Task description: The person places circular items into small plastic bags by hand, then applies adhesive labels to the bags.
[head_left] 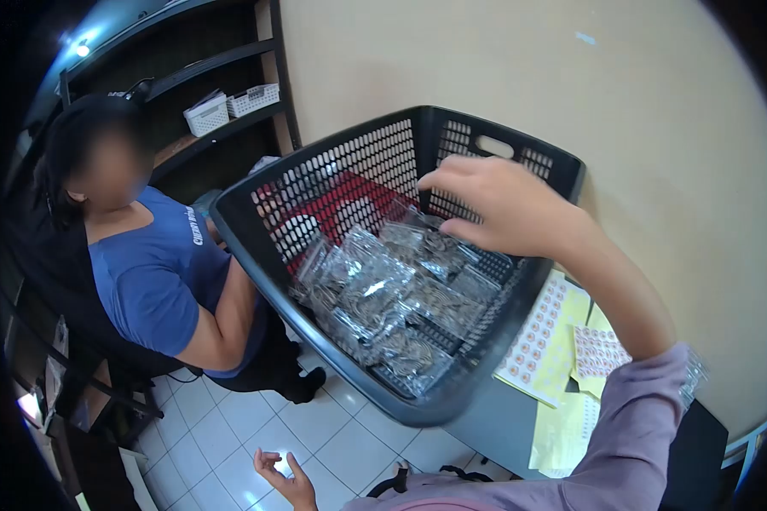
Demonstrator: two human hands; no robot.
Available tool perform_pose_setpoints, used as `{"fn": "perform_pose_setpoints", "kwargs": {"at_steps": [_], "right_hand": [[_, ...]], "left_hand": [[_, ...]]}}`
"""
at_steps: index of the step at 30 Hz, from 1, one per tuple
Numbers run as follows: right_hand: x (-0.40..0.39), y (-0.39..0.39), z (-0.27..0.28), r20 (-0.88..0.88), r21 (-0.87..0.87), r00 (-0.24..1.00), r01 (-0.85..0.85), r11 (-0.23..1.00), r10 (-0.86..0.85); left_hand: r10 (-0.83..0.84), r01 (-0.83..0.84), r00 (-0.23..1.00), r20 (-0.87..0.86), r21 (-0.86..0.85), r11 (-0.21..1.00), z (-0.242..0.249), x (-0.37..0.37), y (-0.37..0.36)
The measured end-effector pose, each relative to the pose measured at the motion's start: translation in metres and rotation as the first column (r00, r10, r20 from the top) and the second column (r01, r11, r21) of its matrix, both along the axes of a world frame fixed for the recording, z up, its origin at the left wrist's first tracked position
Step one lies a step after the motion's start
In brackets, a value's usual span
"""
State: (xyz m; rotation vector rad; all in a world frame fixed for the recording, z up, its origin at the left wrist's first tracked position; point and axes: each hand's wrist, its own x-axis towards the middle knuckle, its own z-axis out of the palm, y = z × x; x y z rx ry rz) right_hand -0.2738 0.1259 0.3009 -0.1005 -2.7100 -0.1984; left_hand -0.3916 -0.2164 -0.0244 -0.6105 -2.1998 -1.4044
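Note:
A large black plastic basket [418,407] with slotted walls sits in front of me, tilted in view. Clear plastic packets [375,294] of small greyish pieces lie heaped on its floor; what the pieces are I cannot make out. Over the basket's right side hovers my right hand [503,204], thumb and fingers apart, with nothing visible in it. It is near the oval handle hole and above the packets. Low in the view, away from the basket, is my left hand [288,481], its fingers loosely bent and apart, holding nothing.
A person in a blue shirt [158,272] stands left of the basket. Sticker sheets [545,341] lie on a grey table [503,426] at the right. Behind are dark shelves [222,72] with white baskets [206,115]. White floor tiles [230,434] show below.

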Motion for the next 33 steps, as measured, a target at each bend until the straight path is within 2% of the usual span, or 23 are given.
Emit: {"fn": "perform_pose_setpoints", "kwargs": {"at_steps": [1, 3, 5, 7, 9, 10, 12, 14, 15, 17, 18, 19, 20, 22, 24, 25, 26, 27, 28, 29, 31, 32, 33], "right_hand": [[-0.027, 0.009, -0.007, 0.116, 0.024, 0.992, -0.045, 0.999, 0.042], [-0.076, 0.018, -0.023, 0.409, 0.063, 0.91, 0.05, 0.997, -0.072], [-0.113, 0.032, -0.054, 0.646, 0.108, 0.734, 0.185, 0.977, -0.21], [-0.127, 0.037, -0.074, 0.792, 0.102, 0.563, 0.256, 0.961, -0.234], [-0.138, 0.063, -0.116, 0.826, 0.029, 0.526, 0.319, 0.947, -0.202], [-0.141, 0.077, -0.139, 0.825, 0.002, 0.532, 0.336, 0.942, -0.192], [-0.147, 0.1, -0.182, 0.823, -0.024, 0.539, 0.348, 0.937, -0.179], [-0.151, 0.109, -0.206, 0.812, -0.139, 0.534, 0.569, 0.811, -0.236], [-0.151, 0.109, -0.211, 0.812, -0.141, 0.536, 0.566, 0.813, -0.232], [-0.146, 0.107, -0.215, 0.752, -0.239, 0.631, 0.529, 0.814, -0.189], [-0.148, 0.103, -0.215, 0.625, -0.329, 0.748, 0.513, 0.793, -0.224], [-0.154, 0.104, -0.212, 0.598, -0.315, 0.781, 0.434, 0.844, -0.179], [-0.16, 0.101, -0.194, 0.573, -0.293, 0.809, 0.351, 0.889, -0.131], [-0.168, 0.095, -0.153, 0.499, -0.426, 0.866, 0.276, 0.862, -0.031], [-0.16, 0.079, -0.1, 0.392, -0.397, 0.92, 0.164, 0.903, 0.005], [-0.156, 0.079, -0.084, 0.338, -0.403, 0.941, 0.176, 0.898, -0.033], [-0.14, 0.072, -0.059, 0.258, -0.404, 0.966, 0.136, 0.905, -0.03], [-0.122, 0.063, -0.036, 0.137, -0.368, 0.986, 0.142, 0.919, -0.097], [-0.105, 0.065, -0.019, 0.029, -0.369, 0.993, 0.119, 0.922, -0.116], [-0.084, 0.067, -0.005, -0.191, -0.31, 0.979, 0.013, 0.951, -0.076], [-0.029, 0.059, 0.025, -0.422, -0.435, 0.899, -0.093, 0.895, -0.112], [0.002, 0.047, 0.037, -0.509, -0.522, 0.847, -0.161, 0.838, -0.154], [0.033, 0.04, 0.046, -0.608, -0.474, 0.775, -0.182, 0.862, -0.171]], "left_hand": [[0.057, -0.059, 0.992, 0.108, 0.02, 0.998, 0.001, -0.003, -0.001], [0.043, -0.052, 0.989, 0.139, 0.059, 0.997, -0.009, -0.017, -0.009], [-0.043, 0.03, 0.985, 0.164, 0.08, 0.996, -0.022, -0.031, -0.02], [-0.042, 0.022, 0.979, 0.199, 0.098, 0.995, -0.016, -0.034, -0.021], [-0.03, 0.026, 0.985, 0.171, 0.026, 0.999, -0.01, -0.033, -0.023], [-0.04, 0.021, 0.968, 0.247, 0.078, 0.997, -0.006, -0.032, -0.024], [-0.036, 0.011, 0.959, 0.282, 0.09, 0.996, -0.005, -0.03, -0.027], [-0.028, 0.0, 0.945, 0.326, 0.085, 0.996, -0.005, -0.027, -0.03], [-0.024, -0.003, 0.945, 0.325, 0.083, 0.997, -0.006, -0.026, -0.03], [-0.019, -0.018, 0.943, 0.333, 0.107, 0.994, -0.008, -0.024, -0.03], [-0.02, -0.015, 0.943, 0.333, 0.102, 0.995, -0.007, -0.024, -0.029], [-0.033, 0.003, 0.942, 0.334, 0.089, 0.996, -0.006, -0.024, -0.026], [-0.045, 0.02, 0.94, 0.337, 0.078, 0.997, -0.003, -0.022, -0.022], [-0.108, 0.075, 0.938, 0.331, 0.111, 0.991, 0.001, -0.022, -0.015], [-0.171, 0.127, 0.923, 0.346, 0.146, 0.981, 0.009, -0.017, -0.005], [-0.174, 0.13, 0.922, 0.346, 0.145, 0.981, 0.01, -0.013, 0.0], [-0.21, 0.14, 0.92, 0.331, 0.223, 0.965, 0.008, -0.009, 0.006], [-0.248, 0.152, 0.918, 0.311, 0.301, 0.942, 0.008, -0.005, 0.012], [-0.256, 0.162, 0.917, 0.306, 0.302, 0.94, 0.011, 0.0, 0.017], [-0.296, 0.202, 0.92, 0.256, 0.337, 0.919, 0.015, 0.006, 0.022], [-0.347, 0.255, 0.915, 0.204, 0.373, 0.892, 0.025, 0.021, 0.034], [-0.373, 0.313, 0.922, 0.101, 0.371, 0.874, 0.03, 0.029, 0.038], [-0.397, 0.37, 0.918, 0.0, 0.363, 0.855, 0.036, 0.039, 0.043]]}}
